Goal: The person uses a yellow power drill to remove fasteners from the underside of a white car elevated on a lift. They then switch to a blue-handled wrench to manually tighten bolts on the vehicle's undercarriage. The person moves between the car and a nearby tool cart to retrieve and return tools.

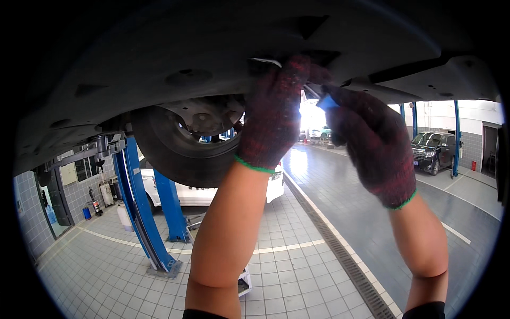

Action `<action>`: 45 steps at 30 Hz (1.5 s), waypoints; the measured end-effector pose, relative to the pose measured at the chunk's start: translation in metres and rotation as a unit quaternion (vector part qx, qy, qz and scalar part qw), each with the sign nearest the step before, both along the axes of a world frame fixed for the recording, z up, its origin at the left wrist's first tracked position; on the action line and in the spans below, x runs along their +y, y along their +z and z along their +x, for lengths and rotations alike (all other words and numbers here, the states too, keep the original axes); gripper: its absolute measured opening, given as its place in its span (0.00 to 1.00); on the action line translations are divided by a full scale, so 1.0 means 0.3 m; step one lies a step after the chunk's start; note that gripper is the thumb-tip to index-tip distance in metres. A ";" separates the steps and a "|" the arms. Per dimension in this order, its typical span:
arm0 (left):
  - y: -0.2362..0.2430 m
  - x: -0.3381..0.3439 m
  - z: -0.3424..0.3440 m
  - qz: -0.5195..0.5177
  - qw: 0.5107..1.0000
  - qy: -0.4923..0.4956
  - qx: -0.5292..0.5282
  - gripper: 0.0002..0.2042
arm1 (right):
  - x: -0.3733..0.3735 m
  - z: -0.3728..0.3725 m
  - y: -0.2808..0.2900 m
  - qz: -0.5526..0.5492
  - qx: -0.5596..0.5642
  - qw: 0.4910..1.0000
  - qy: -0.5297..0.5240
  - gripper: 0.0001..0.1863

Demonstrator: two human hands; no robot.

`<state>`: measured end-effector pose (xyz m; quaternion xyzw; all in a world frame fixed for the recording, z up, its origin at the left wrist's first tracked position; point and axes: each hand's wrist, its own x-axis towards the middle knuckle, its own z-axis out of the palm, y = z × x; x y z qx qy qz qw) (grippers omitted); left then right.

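Both my hands are raised to the dark underbody panel (212, 48) of a lifted car, in dark red knitted gloves with green cuffs. My right hand (374, 141) is closed around a screwdriver (328, 101) with a blue handle. Its thin metal shaft slants up and left toward the panel, and its tip is hidden by my left hand's fingers. My left hand (272, 114) reaches up against the panel with its fingers closed together. Whatever they grip is hidden. Beside those fingertips, a pale strip (265, 61) shows at an opening in the panel.
A car wheel (183, 154) hangs just left of my left forearm. Blue lift posts (141, 207) stand on the tiled floor at left, with a white car (191, 195) behind. A drain grate (340, 250) crosses the floor. A black van (433, 151) is parked far right.
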<state>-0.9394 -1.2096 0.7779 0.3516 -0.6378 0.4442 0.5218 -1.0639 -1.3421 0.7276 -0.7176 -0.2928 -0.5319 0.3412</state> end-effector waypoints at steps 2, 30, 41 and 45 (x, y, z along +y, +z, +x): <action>-0.007 0.012 0.000 0.016 0.998 -0.049 0.028 0.17 | 0.010 -0.016 0.020 -0.009 0.018 0.999 -0.037 0.16; 0.024 0.137 0.051 -0.008 0.840 0.491 -0.230 0.15 | 0.012 0.376 -0.084 0.120 0.038 0.971 0.204 0.16; 0.049 0.143 0.063 -0.055 0.815 0.469 -0.336 0.18 | -0.002 0.363 -0.057 0.089 -0.057 0.984 0.145 0.17; 0.054 0.143 0.073 -0.067 0.814 0.457 -0.353 0.18 | -0.022 0.299 -0.048 0.072 -0.043 0.994 0.067 0.18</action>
